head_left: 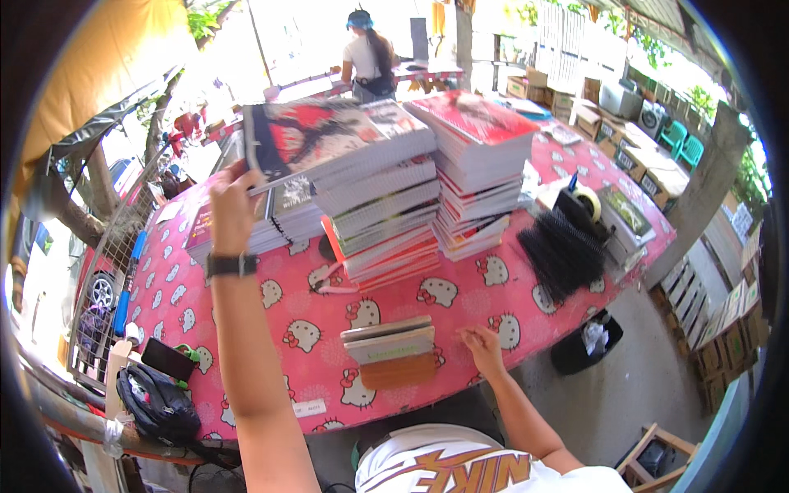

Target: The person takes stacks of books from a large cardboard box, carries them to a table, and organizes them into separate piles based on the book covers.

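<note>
My left hand (232, 205) reaches up and is closed on the left edge of a thick book (320, 140) with a red, black and cream cover. That book lies on top of a tall stack of books (382, 218) and juts out past its left side. My right hand (483, 347) is held low over the table's near side, empty, fingers apart. Just left of it sits a small block of stacked boards (389, 353), brown at the front and pale behind. A second tall stack with a red cover on top (477, 135) stands right beside the first.
Low piles of books (283, 226) lie behind my left hand. Right of the stacks are black binding coils (563, 255) and a tape dispenser (585, 201). A phone (168, 359) and black bag (156, 403) are at left. A bin (588, 341) stands below the table's right edge. Another person (368, 57) stands beyond.
</note>
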Available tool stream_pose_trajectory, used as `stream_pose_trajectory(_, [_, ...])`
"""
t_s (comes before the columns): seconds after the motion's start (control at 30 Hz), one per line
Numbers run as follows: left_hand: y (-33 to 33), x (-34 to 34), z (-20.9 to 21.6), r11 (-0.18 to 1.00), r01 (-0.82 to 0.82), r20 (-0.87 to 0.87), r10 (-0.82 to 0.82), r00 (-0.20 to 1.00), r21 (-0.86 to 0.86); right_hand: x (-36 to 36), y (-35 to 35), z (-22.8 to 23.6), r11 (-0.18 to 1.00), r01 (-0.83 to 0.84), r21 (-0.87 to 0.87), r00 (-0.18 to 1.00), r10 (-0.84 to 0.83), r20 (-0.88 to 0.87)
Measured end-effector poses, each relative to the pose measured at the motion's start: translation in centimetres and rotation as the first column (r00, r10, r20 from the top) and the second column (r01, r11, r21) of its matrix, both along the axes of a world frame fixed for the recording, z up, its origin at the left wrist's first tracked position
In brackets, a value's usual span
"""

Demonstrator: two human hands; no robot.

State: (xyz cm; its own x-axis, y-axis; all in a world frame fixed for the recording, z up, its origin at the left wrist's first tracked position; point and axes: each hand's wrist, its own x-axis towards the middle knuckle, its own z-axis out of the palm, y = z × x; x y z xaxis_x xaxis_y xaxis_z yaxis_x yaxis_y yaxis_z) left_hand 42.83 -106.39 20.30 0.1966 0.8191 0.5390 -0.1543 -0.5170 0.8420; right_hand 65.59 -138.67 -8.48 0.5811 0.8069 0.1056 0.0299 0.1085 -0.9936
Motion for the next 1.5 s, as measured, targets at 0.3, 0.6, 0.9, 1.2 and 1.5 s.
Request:
stream_pose_trajectory(0.3, [-17.5,-0.3,-14.0,0.998,-0.060,0.127,0.061,0.990,-0.009,-3.7,4.9,14.5,0.872,0.165,0.461,0.984,-0.116,-0.133])
stream_pose_trajectory(0.6, [-18.7,-1.0,-18.4,0.991,-0.029,0.063,0.037,0.997,-0.130,-0.4,3.7,9.5,0.963,-0.239,0.121,0.959,0.215,0.183])
stream_pose_trajectory(0.9, [-19.1,-2.0,-18.5,0.979,-0.042,0.030,0.049,0.998,-0.199,-0.7,3.6,10.7,0.957,-0.274,0.095,0.913,0.228,0.337])
stream_pose_trajectory(1.2, [-18.8,-2.4,-20.7,0.995,-0.012,-0.019,0.011,1.000,-0.096,-0.9,2.1,7.9,0.928,-0.250,0.275,0.960,0.202,0.194])
stream_pose_trajectory(1.5, [-19.8,0.8,-22.0,0.968,0.061,0.085,-0.041,0.995,-0.245,-1.4,-0.8,3.6,0.917,-0.398,0.016,0.896,0.385,0.224])
